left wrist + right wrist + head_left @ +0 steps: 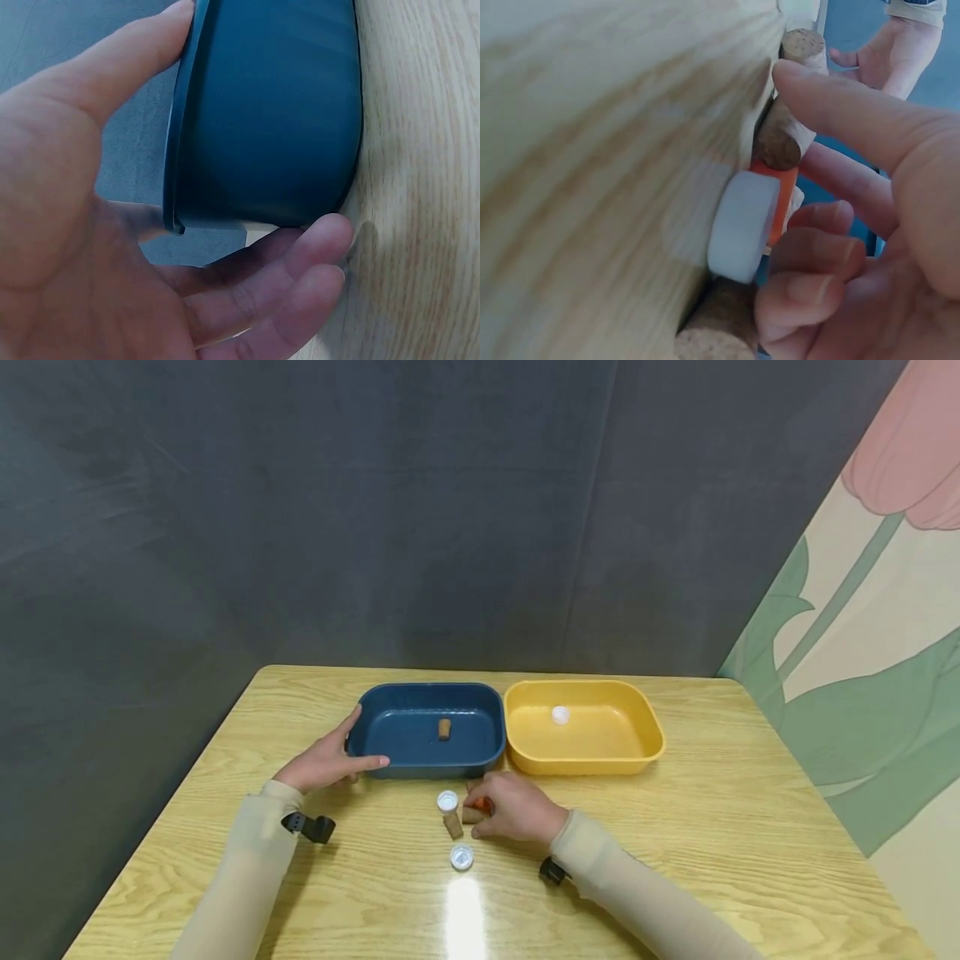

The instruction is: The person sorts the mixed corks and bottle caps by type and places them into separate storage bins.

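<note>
My left hand (330, 764) spans the near left corner of a blue bin (427, 772). In the left wrist view its thumb touches the rim of the blue bin (270, 112), and other fingers rest by its outer wall. Just in front of the bins, my right hand (517, 810) has thumb and index finger around a cork (472, 816). That cork (782, 139) lies between the two fingers in the right wrist view. Beside it are an orange piece (783, 199), partly hidden, a white bottle cap (742, 225) and another cork (720, 322).
A yellow bin (585, 767) stands right of the blue one, with a white cap (560, 715) inside. One cork (444, 729) lies in the blue bin. Left of my right hand are two more white caps (447, 801) and a cork (452, 825) on the wooden table (750, 827).
</note>
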### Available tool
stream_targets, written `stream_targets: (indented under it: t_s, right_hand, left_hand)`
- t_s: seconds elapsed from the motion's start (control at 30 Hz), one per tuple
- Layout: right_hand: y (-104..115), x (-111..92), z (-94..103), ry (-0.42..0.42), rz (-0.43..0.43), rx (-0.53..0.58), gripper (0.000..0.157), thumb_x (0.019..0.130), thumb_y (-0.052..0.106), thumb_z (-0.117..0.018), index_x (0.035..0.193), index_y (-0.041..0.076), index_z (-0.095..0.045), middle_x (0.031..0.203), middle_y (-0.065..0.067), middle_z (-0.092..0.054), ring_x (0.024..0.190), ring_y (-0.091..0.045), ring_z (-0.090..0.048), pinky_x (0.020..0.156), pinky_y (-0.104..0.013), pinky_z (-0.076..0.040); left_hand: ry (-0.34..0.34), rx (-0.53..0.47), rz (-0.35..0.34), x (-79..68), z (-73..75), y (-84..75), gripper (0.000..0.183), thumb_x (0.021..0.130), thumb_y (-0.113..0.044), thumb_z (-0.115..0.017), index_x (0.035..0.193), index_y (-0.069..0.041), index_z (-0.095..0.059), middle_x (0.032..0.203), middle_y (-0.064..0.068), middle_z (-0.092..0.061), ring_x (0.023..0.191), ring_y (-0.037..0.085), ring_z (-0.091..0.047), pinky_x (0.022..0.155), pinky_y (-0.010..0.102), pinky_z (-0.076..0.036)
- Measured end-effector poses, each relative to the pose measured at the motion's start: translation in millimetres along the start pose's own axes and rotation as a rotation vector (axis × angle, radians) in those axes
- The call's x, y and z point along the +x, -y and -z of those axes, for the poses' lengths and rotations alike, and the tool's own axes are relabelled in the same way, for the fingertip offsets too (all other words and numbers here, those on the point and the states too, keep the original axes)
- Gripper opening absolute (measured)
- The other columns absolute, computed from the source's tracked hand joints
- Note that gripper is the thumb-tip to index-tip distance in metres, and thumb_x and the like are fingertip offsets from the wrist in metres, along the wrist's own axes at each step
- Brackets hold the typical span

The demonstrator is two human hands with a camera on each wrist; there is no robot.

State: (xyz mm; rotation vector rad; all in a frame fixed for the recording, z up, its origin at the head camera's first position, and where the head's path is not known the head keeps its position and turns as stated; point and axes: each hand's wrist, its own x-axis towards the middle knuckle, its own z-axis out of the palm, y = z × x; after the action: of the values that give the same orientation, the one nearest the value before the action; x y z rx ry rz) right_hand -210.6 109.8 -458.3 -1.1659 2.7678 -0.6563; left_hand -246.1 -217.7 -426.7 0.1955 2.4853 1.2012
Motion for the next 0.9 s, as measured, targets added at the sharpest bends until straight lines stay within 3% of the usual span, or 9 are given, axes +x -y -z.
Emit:
stream_targets:
  t_s: [0.2, 0.47, 0.67, 0.9]
  right_hand:
    - [2.7, -0.7, -1.9, -0.013, -0.036, -0.035, 0.021, 0.075, 0.026, -0.089, 0.092, 0.016, -0.081, 0.077, 0.007, -0.056, 0.073, -0.007, -0.046, 0.063, -0.022, -0.037]
    - [2.0, -1.7, -2.5, -0.031, -0.008, -0.020, 0.019, 0.076, 0.025, -0.088, 0.091, 0.015, -0.082, 0.077, 0.007, -0.057, 0.072, -0.006, -0.047, 0.062, -0.021, -0.038]
    - [1.8, -2.0, -0.9, -0.028, 0.011, 0.025, 0.021, 0.077, 0.023, -0.088, 0.093, 0.012, -0.082, 0.078, 0.005, -0.060, 0.071, -0.005, -0.046, 0.063, -0.020, -0.039]
    - [3.1, -4.0, 2.1, -0.028, 0.016, 0.111, 0.022, 0.077, 0.021, -0.087, 0.095, 0.010, -0.082, 0.082, 0.004, -0.062, 0.073, -0.007, -0.050, 0.065, -0.020, -0.042]
  left_hand:
    - [-0.001, -0.005, -0.003, -1.0, 0.3, -1.9, 0.116, 0.088, -0.049, -0.074, 0.161, -0.023, 0.013, 0.063, 0.004, -0.047, 0.059, 0.024, -0.050, 0.067, 0.038, -0.042]
    - [0.000, -0.003, 0.009, -0.4, -0.1, -1.3, 0.117, 0.088, -0.049, -0.074, 0.161, -0.022, 0.013, 0.064, 0.004, -0.047, 0.059, 0.023, -0.050, 0.064, 0.036, -0.041]
    - [-0.003, 0.006, 0.007, 0.5, 0.1, -2.5, 0.117, 0.088, -0.050, -0.074, 0.161, -0.020, 0.012, 0.078, 0.012, -0.054, 0.065, 0.024, -0.055, 0.068, 0.037, -0.043]
    - [0.002, 0.002, 0.012, 1.6, 0.6, -1.3, 0.117, 0.088, -0.049, -0.075, 0.161, -0.020, 0.012, 0.074, 0.011, -0.054, 0.065, 0.025, -0.055, 0.064, 0.035, -0.042]
